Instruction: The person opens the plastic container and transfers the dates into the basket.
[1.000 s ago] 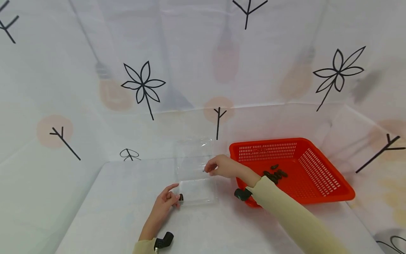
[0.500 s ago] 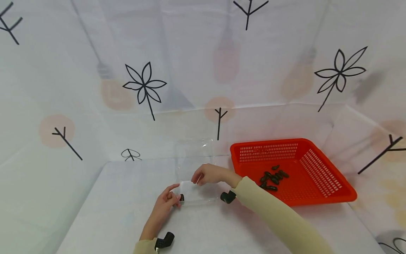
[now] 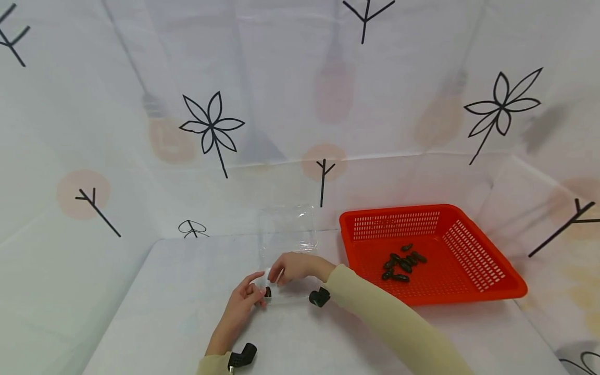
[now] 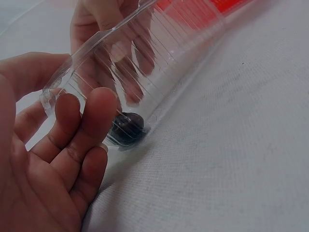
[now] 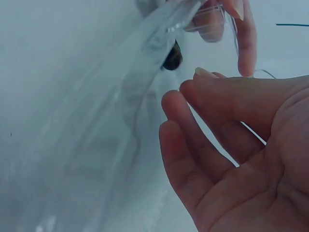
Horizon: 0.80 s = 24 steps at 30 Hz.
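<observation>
A clear plastic clamshell box (image 3: 292, 301) lies on the white cloth, its lid (image 3: 288, 224) raised at the back. My left hand (image 3: 244, 297) holds the box's left side; in the left wrist view its fingertips (image 4: 104, 104) press the ribbed wall near the rim. Inside, by that wall, sits one dark, shiny, rounded shell (image 4: 128, 126), like a snail. My right hand (image 3: 292, 268) is over the box, fingers bent loosely downward. From the right wrist view, the thumb lies close to the forefinger, and nothing shows in the palm (image 5: 256, 183).
To the right stands a red perforated basket (image 3: 473, 284) with several dark oblong shells (image 3: 404, 264) on its floor. Behind the table (image 3: 178, 312) hangs a white printed cloth (image 3: 281, 114). Black wrist cameras (image 3: 320, 297) sit at both cuffs.
My right hand has moved left and down, from beside the lid to over the box's left part, uncovering more shells in the basket. The left hand has stayed in place.
</observation>
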Tool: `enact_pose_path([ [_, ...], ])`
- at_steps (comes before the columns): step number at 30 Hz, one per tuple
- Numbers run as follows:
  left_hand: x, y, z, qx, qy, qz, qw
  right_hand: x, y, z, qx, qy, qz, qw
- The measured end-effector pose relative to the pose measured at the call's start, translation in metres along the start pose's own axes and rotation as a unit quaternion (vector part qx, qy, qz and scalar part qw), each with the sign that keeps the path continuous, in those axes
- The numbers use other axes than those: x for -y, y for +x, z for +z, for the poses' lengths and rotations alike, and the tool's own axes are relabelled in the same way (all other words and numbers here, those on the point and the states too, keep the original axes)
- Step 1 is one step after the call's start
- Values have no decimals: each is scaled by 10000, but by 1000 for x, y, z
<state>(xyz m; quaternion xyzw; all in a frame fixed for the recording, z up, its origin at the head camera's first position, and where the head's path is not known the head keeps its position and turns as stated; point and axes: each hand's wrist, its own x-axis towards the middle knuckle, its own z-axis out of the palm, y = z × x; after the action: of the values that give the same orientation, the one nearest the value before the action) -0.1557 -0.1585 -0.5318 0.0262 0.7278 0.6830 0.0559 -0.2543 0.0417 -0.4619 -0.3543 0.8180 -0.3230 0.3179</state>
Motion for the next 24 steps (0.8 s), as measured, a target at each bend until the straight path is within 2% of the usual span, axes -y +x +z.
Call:
enact_pose_path([
  [5,3,1,-1,34,59,146,9999,1,7,6,208,219,122,9995],
  [8,3,1,-1,12,54,106,9999,3,10,7,285,259,218,9990],
  [16,3,2,-1,-52,54,45,10000,9,15,10,329,-206,360,9986],
  [24,5,2,-1,-35,0,148,9999,7,17,14,215,-237,410,9986],
])
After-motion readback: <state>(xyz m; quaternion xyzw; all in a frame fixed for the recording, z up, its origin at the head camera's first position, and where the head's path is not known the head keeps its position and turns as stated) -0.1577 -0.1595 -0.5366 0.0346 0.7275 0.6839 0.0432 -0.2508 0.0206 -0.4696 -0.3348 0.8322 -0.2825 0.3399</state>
